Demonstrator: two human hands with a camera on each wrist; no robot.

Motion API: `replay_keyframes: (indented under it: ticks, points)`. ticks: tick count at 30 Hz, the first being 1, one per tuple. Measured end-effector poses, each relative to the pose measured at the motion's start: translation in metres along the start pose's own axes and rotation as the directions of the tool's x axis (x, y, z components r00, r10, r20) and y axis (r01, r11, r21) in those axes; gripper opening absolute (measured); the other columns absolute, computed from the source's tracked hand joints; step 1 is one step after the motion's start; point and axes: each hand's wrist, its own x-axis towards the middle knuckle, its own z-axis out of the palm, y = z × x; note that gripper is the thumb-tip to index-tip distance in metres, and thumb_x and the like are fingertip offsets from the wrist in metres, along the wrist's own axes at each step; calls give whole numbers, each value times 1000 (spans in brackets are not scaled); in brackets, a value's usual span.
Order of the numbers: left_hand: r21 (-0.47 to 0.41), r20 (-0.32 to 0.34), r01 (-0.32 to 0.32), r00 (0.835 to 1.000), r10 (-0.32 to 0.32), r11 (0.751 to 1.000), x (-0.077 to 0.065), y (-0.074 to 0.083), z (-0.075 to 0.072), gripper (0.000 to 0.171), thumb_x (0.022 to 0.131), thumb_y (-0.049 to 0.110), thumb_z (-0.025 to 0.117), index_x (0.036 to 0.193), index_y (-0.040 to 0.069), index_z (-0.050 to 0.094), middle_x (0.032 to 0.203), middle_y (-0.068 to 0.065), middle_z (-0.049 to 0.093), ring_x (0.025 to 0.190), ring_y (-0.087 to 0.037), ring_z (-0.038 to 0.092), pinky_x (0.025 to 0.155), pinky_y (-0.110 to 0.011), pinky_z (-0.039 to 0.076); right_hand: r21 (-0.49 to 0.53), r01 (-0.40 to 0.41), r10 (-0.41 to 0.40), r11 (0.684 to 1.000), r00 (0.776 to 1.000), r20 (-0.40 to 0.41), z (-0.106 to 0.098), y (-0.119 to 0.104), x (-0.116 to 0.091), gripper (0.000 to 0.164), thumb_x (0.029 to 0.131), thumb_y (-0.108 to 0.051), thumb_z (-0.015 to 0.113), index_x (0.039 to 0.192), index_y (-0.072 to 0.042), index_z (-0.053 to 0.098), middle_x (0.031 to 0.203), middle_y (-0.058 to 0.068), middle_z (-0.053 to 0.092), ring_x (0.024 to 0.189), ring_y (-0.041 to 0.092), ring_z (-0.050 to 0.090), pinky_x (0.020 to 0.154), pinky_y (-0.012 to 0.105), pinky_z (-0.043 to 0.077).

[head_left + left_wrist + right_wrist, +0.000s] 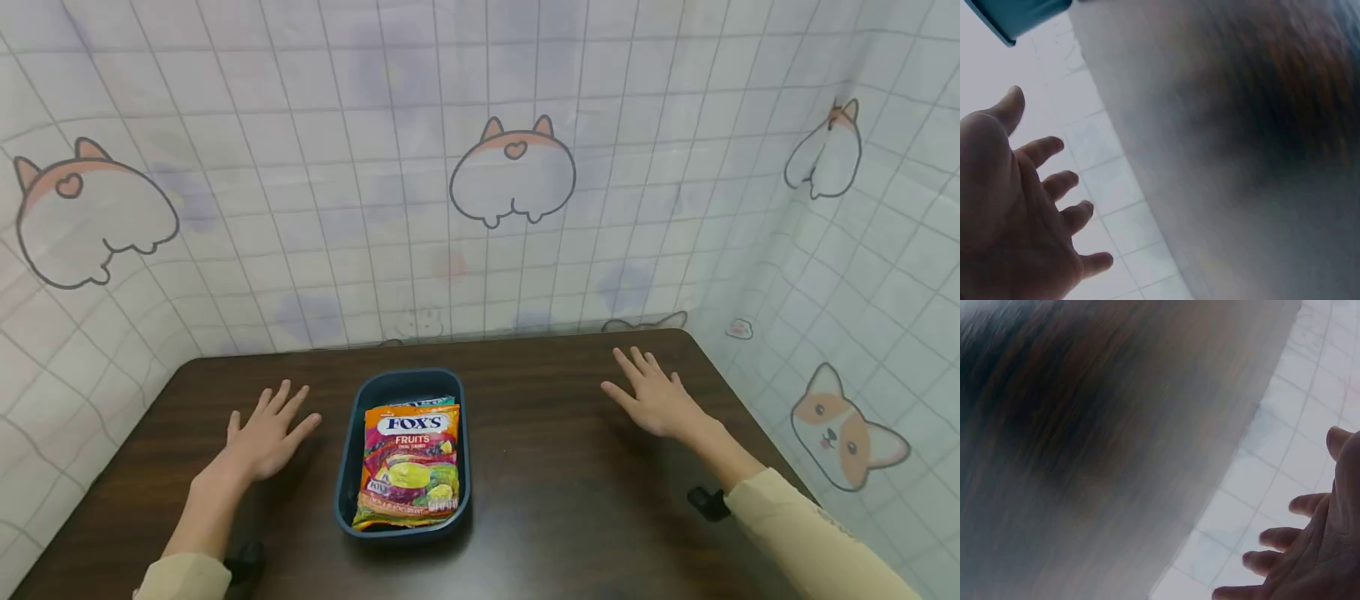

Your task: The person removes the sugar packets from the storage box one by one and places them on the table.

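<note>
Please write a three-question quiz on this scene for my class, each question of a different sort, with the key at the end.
1. Multiple choice: What does the right hand hold? (a) a pen (b) a cup (c) nothing
2. True or false: The left hand is nearer the blue tub than the right hand is.
3. Fill in the blank: The large brand name on the front candy packet reads ____.

Key:
1. c
2. True
3. FOX'S
</note>
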Motion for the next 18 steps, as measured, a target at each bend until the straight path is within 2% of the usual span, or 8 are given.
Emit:
replay_keyframes:
  ticks: [4, 7, 12, 15, 18]
  points:
    - [-18, -31, -11, 999, 10, 1000, -5, 10, 3, 76, 107, 59, 38, 158, 3, 33, 161, -35, 18, 145, -58, 14, 105, -81, 5, 66, 29, -30, 997, 1000, 7, 3, -7, -5, 81, 108, -57, 37, 162, 1, 19, 163, 33, 13, 149, 54, 10, 110, 76, 14]
    - [-36, -62, -26, 998, 24, 999, -7, 17, 5, 73, 108, 56, 37, 156, 2, 39, 158, -36, 25, 143, -58, 23, 103, -81, 13, 109, 72, -71, 991, 997, -13, 3, -14, -9, 78, 109, -51, 43, 159, 5, 24, 161, 33, 24, 147, 53, 22, 112, 69, 22]
    - [-150, -88, -59, 995, 46, 987, -7, 31, 4, 69, 110, 52, 37, 154, -1, 40, 155, -34, 33, 138, -57, 33, 102, -80, 21, 155, 148, -136, 977, 987, -88, 2, -28, -12, 68, 108, -41, 52, 153, 8, 36, 152, 31, 43, 137, 50, 43, 107, 64, 37]
    - [-231, -112, -84, 992, 59, 969, -9, 36, 7, 67, 110, 48, 39, 152, -4, 41, 150, -33, 39, 136, -56, 37, 105, -76, 26, 197, 179, -155, 964, 979, -129, 2, -39, -12, 61, 107, -37, 55, 150, 6, 42, 146, 29, 50, 131, 49, 49, 103, 62, 42]
    - [-270, -162, -111, 984, 69, 956, -11, 37, 11, 63, 110, 44, 42, 148, -6, 46, 146, -32, 45, 133, -53, 43, 105, -71, 33, 252, 201, -164, 947, 973, -160, 5, -48, -11, 54, 107, -33, 57, 146, 2, 48, 141, 27, 55, 126, 46, 55, 98, 61, 47]
